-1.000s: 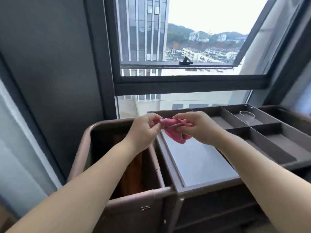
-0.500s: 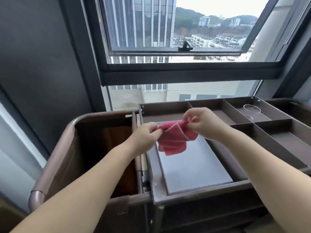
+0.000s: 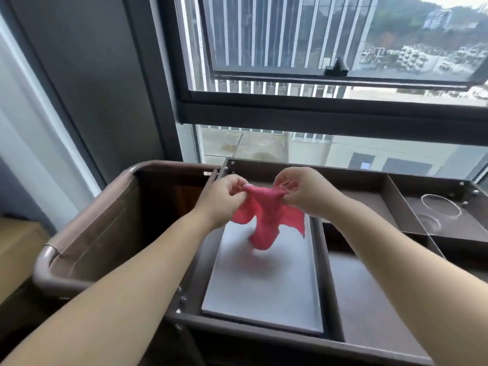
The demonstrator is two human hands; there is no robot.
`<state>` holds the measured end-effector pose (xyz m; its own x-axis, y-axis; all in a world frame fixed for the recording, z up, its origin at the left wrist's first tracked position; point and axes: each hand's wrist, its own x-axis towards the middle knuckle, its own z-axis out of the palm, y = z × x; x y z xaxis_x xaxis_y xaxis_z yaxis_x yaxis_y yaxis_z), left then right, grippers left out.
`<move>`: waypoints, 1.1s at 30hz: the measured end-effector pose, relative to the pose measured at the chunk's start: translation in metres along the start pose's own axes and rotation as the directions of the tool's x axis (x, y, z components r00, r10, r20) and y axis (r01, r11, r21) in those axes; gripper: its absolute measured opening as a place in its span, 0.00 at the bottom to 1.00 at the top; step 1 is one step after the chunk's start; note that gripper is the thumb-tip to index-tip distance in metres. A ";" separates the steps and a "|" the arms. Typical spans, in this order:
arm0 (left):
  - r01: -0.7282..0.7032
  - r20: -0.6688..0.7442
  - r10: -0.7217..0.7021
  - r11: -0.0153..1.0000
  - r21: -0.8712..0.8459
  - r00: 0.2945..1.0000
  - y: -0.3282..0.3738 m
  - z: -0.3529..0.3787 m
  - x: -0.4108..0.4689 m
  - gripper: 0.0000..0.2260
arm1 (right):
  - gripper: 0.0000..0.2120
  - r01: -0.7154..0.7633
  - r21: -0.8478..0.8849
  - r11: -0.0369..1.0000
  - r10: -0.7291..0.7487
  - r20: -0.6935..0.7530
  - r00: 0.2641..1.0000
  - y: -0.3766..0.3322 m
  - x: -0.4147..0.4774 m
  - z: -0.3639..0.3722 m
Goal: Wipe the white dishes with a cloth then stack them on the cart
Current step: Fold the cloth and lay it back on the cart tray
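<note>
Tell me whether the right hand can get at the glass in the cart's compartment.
Probably yes: the glass sits uncovered in an open compartment, but the right hand pinches the cloth.

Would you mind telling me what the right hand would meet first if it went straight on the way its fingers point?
Probably the left hand: the right hand points leftward at it, with only the pink cloth both pinch between them. Depth looks similar, though one view cannot confirm.
</note>
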<state>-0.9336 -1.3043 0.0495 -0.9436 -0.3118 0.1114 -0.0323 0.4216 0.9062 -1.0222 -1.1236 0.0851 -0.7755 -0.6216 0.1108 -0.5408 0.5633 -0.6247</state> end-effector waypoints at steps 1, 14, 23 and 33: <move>0.002 -0.010 -0.001 1.000 0.004 1.000 0.002 0.001 0.000 0.06 | 0.14 -0.008 -0.017 1.000 0.008 0.021 1.000 0.003 0.001 -0.003; -0.041 -0.066 0.035 0.994 -0.098 0.997 0.044 0.012 -0.026 0.01 | 0.14 0.032 0.067 0.997 -0.039 0.107 0.994 -0.003 0.009 -0.060; 0.372 -0.135 -0.348 0.825 0.425 0.928 -0.023 0.035 -0.041 0.14 | 0.20 0.182 -0.247 0.952 -0.087 0.353 0.932 0.028 0.053 0.040; 0.275 -0.020 -0.320 0.781 0.560 0.947 -0.045 0.045 -0.055 0.17 | 0.24 0.388 -0.492 0.780 -0.024 0.595 0.803 0.062 0.058 0.089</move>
<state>-0.8954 -1.2682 -0.0159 -0.8770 -0.4471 -0.1762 -0.4698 0.7205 0.5101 -1.0720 -1.1733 -0.0165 -0.4159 -0.8367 -0.3564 -0.8825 0.4660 -0.0641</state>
